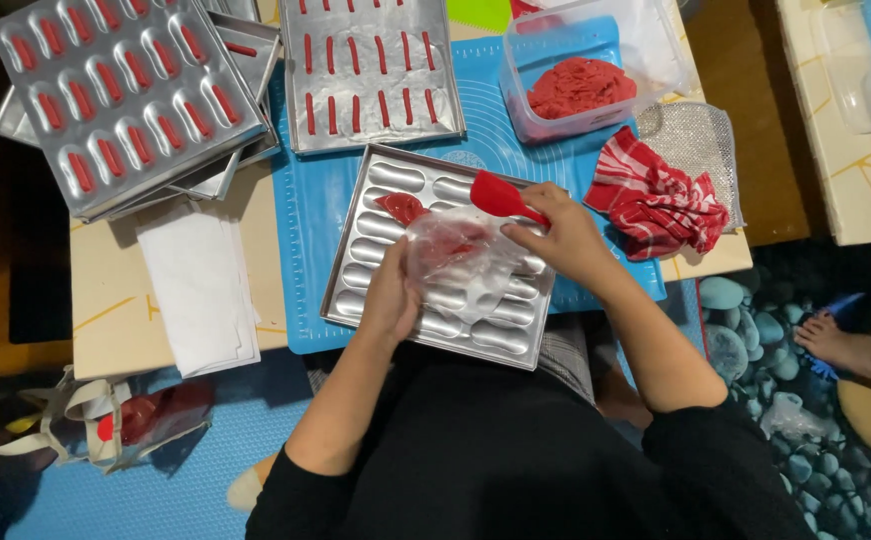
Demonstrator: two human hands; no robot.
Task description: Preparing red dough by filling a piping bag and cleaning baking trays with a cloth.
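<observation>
My left hand (393, 300) grips a clear plastic piping bag (456, 260) smeared with red batter, held over a metal tray (356, 270) of oval finger-shaped moulds. My right hand (561, 235) holds a red spatula (501, 197) whose blade points left at the bag's opening. A dab of red batter (402, 207) lies on the tray's upper moulds. Behind it stands a clear plastic tub (656, 50) with red batter (578, 88) inside.
A flat tray (371, 120) lined with piped red strips lies at the back on a blue mat (306, 210). Stacked mould trays (121, 95) filled with red batter sit far left. A red-striped cloth (656, 200), white paper (196, 290), a bag (106, 420) on the floor, and another person's foot (846, 345) are around.
</observation>
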